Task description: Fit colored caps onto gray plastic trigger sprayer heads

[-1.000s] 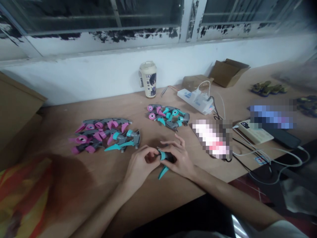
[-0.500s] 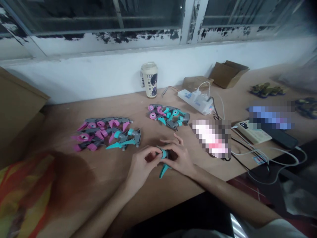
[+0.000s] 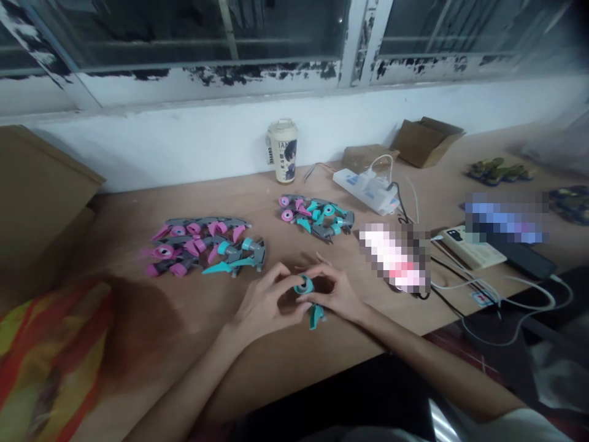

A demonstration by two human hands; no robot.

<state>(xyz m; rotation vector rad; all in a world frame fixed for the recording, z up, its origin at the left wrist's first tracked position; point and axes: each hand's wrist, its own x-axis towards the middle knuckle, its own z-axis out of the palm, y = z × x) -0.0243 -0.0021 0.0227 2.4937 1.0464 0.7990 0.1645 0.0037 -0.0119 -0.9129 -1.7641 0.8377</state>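
Between my two hands, above the near part of the table (image 3: 184, 356), is a teal and grey plastic toy piece (image 3: 316, 316) with a round teal ring and a pointed fin hanging below. My left hand (image 3: 269, 301) pinches the ring side from the left with thumb and index finger. From the right, my right hand (image 3: 338, 291) grips the same piece, its thumb below the ring. The fingers cover much of its grey middle. Similar pink and grey toy pieces (image 3: 184, 248) lie to the left, with teal and grey ones (image 3: 239, 255) beside them.
Beyond my hands lies another cluster of pink and teal pieces (image 3: 317, 215). A cup (image 3: 284, 153) stands by the wall. To the right are a power strip (image 3: 365, 190), cables, a phone-like cream device (image 3: 473, 247) and a blurred pink-white object (image 3: 393, 255). Cardboard boxes (image 3: 426, 141) stand behind.
The toy piece has turned in my fingers, so its ring opening now faces me and the fin points more straight down. My left thumb has shifted lower. The camera view has shifted slightly.
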